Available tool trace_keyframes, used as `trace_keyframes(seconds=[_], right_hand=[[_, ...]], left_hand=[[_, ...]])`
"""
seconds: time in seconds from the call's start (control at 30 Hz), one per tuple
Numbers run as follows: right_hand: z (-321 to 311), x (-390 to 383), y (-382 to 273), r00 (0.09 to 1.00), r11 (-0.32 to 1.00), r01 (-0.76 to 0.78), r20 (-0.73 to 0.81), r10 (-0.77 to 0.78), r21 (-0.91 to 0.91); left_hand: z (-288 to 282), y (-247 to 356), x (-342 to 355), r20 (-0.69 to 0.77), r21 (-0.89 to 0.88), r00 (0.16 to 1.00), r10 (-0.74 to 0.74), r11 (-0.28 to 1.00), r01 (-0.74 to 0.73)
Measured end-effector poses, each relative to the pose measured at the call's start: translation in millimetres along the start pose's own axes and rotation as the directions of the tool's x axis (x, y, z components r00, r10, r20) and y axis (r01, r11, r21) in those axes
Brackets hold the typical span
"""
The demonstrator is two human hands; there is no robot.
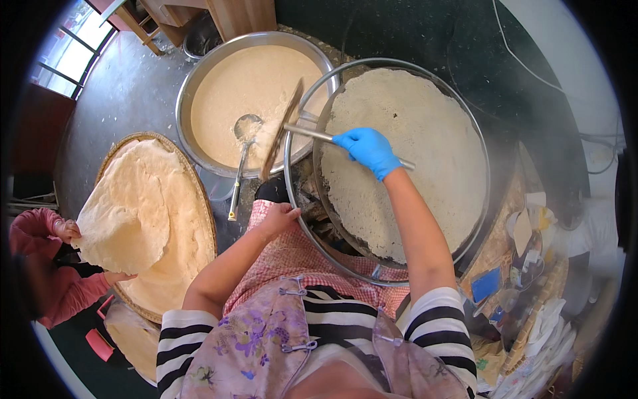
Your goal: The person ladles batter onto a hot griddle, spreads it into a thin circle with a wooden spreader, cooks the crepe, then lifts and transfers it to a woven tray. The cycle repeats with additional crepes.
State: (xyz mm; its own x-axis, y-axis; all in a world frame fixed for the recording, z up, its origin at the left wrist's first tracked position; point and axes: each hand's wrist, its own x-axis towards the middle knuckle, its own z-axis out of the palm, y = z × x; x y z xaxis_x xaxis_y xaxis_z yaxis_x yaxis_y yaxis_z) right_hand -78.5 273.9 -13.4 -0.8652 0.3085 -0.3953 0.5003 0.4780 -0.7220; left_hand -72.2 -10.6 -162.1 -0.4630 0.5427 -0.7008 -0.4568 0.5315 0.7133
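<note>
texts: none readable | labels, brands: none readable | numbers: none readable | signs: none readable

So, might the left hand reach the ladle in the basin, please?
Probably yes: the left hand is at the metal ring; nearby, the ladle handle overhangs the basin rim, apparently unobstructed.

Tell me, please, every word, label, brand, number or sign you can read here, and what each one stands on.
There are none that can be read.
Ladle: any mark on its handle is too small to read.
Blue packet: any print is too small and blurred.
Spreader and ring: no lettering shows.
</note>
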Motion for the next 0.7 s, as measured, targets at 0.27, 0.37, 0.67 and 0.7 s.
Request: trace_keyframes(seconds=[0.27,0.37,0.67,0.7], right_hand=[[-10.0,-128.3,82.4,0.893,0.923,-0.175,-0.339,0.295,0.342],[17.7,-166.3,119.2,0.833,0.907,-0.088,-0.469,0.294,0.412],[70.9,-181.9,136.0,0.782,0.982,-0.023,-0.608,0.136,0.190],[74.7,-181.1,136.8,0.772,0.990,-0.029,-0.626,0.111,0.140]], left_hand=[[-11.4,17.8,6.1,0.037,-0.061,0.998,0.041,0.997,-0.039],[-8.8,20.4,-4.5,-0.061,0.529,0.954,0.295,0.820,-0.220],[88.3,21.5,-61.7,0.370,0.305,0.918,0.146,0.914,-0.268],[98.4,24.3,-63.7,0.429,0.337,0.894,0.131,0.895,-0.293]])
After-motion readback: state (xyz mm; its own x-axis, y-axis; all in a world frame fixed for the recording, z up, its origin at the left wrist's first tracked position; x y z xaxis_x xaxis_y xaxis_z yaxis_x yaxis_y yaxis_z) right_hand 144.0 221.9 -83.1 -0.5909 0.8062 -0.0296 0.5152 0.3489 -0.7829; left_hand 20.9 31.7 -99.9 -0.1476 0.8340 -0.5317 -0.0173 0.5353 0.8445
